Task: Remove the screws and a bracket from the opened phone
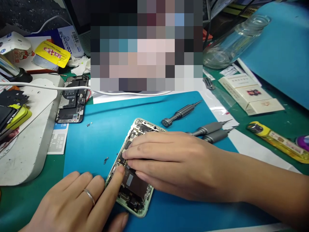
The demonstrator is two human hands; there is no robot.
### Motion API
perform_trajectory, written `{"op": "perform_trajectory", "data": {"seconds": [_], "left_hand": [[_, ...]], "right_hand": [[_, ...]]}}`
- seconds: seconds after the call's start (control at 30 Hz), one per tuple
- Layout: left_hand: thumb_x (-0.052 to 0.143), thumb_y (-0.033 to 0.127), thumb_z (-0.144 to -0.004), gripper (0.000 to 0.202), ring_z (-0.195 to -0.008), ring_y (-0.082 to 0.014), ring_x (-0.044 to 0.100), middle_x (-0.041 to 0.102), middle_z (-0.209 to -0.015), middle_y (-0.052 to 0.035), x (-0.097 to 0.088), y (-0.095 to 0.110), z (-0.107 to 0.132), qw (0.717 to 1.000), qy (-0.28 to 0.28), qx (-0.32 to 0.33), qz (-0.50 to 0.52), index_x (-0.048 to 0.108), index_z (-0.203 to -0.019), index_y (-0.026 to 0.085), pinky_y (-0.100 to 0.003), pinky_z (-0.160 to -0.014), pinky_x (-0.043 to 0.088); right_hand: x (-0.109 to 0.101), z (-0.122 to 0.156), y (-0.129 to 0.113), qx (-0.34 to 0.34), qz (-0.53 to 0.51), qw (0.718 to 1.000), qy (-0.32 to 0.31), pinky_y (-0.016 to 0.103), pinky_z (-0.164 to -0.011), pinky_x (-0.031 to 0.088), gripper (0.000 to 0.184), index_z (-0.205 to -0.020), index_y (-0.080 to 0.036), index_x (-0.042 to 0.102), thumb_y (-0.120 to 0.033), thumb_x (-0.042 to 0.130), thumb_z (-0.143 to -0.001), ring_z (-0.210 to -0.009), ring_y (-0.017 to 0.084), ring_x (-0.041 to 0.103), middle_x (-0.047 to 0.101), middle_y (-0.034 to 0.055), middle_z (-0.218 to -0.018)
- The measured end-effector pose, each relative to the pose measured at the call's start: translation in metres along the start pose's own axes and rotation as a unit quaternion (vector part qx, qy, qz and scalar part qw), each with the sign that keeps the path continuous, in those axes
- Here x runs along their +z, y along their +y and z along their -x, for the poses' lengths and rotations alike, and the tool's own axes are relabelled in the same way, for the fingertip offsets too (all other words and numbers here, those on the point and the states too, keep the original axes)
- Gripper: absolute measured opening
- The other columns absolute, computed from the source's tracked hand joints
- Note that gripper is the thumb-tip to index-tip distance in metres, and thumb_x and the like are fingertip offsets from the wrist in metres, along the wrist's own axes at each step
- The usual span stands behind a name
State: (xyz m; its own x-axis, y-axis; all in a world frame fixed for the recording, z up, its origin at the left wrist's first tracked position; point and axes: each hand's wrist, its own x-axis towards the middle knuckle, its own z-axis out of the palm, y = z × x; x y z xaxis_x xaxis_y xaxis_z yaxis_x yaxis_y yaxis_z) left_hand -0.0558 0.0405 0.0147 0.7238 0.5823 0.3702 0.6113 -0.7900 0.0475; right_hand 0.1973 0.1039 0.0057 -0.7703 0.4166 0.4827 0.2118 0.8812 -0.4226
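Note:
An opened smartphone (pixel 138 190) with a pale green frame lies tilted on a blue mat (pixel 84 145), its circuit board and dark battery exposed. The index finger of my left hand (pixel 72 196) is stretched out, its tip pressing on the board near the middle; the other fingers are curled beside the phone's left edge. My right hand (pixel 178 161) reaches over the phone from the right. Its fingers are bunched together with the tips on the board, and whatever lies between them is hidden. Small dark parts (pixel 106 160) sit on the mat left of the phone.
Beyond my right hand lie several grey screwdrivers, one (pixel 182 112) apart from the others. Another opened phone (pixel 72 100) rests at left, by a white stand (pixel 36 154). Across the back runs a white cable (pixel 43 85). At right are a glass jar (pixel 231 42), cigarette box (pixel 251 91) and yellow cutter (pixel 277 141).

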Motion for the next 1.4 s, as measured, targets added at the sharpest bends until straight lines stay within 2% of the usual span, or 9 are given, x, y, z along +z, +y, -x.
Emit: {"op": "perform_trajectory", "data": {"seconds": [0.3, 0.53, 0.7, 0.93, 1.17, 1.4], "left_hand": [[0.047, 0.030, -0.107, 0.036, -0.066, -0.0149, 0.062, 0.069, -0.080, -0.0007, -0.0013, 0.0002, 0.0023, 1.000, -0.001, 0.004, -0.029, 0.064, -0.132, 0.011, -0.035, -0.064, 0.046], [0.051, 0.024, -0.103, 0.035, -0.064, -0.0163, 0.061, 0.069, -0.078, -0.0015, -0.0008, 0.0005, 0.0062, 1.000, -0.002, 0.006, -0.016, 0.065, -0.132, 0.010, -0.036, -0.063, 0.045], [0.052, 0.022, -0.102, 0.036, -0.067, -0.0163, 0.063, 0.069, -0.081, -0.0014, -0.0014, 0.0004, 0.0083, 1.000, -0.014, 0.004, -0.013, 0.064, -0.133, 0.011, -0.036, -0.067, 0.046], [0.051, 0.024, -0.103, 0.036, -0.066, -0.0158, 0.061, 0.070, -0.081, -0.0017, -0.0014, 0.0000, 0.0068, 1.000, -0.016, 0.008, -0.007, 0.063, -0.135, 0.010, -0.035, -0.064, 0.045], [0.049, 0.024, -0.104, 0.036, -0.067, -0.0151, 0.063, 0.071, -0.080, -0.0011, -0.0021, 0.0002, 0.0067, 1.000, -0.011, 0.002, -0.019, 0.063, -0.135, 0.013, -0.034, -0.064, 0.047], [0.051, 0.024, -0.101, 0.037, -0.066, -0.0158, 0.064, 0.070, -0.081, -0.0016, -0.0007, 0.0000, 0.0044, 1.000, -0.013, 0.007, -0.014, 0.064, -0.134, 0.013, -0.034, -0.063, 0.047]], "right_hand": [[-0.0028, -0.0037, -0.0020, -0.008, 0.014, 0.999, -0.034, 0.034, -0.089, 0.061, 0.022, -0.094, -0.012, 0.074, -0.015, 0.054, -0.102, -0.100, 0.019, 0.069, 0.077, 0.0084, -0.111], [-0.0034, -0.0031, -0.0019, -0.003, 0.031, 0.998, -0.047, 0.033, -0.089, 0.060, 0.026, -0.098, -0.013, 0.075, -0.015, 0.050, -0.103, -0.100, 0.019, 0.067, 0.077, 0.0078, -0.112], [-0.0037, -0.0042, -0.0020, -0.005, 0.024, 0.999, -0.041, 0.034, -0.090, 0.059, 0.024, -0.098, -0.011, 0.077, -0.014, 0.053, -0.102, -0.097, 0.020, 0.068, 0.077, 0.0076, -0.110], [-0.0041, -0.0028, -0.0017, -0.007, 0.011, 0.999, -0.035, 0.032, -0.095, 0.058, 0.023, -0.097, -0.011, 0.076, -0.015, 0.054, -0.102, -0.098, 0.019, 0.068, 0.077, 0.0081, -0.111], [-0.0039, -0.0037, -0.0008, -0.012, 0.024, 0.999, -0.039, 0.033, -0.090, 0.060, 0.025, -0.096, -0.012, 0.076, -0.015, 0.053, -0.102, -0.098, 0.019, 0.068, 0.077, 0.0076, -0.111], [-0.0039, -0.0025, -0.0013, -0.011, 0.022, 0.999, -0.046, 0.033, -0.091, 0.060, 0.023, -0.097, -0.013, 0.076, -0.017, 0.053, -0.103, -0.100, 0.019, 0.067, 0.077, 0.0074, -0.112]]}}
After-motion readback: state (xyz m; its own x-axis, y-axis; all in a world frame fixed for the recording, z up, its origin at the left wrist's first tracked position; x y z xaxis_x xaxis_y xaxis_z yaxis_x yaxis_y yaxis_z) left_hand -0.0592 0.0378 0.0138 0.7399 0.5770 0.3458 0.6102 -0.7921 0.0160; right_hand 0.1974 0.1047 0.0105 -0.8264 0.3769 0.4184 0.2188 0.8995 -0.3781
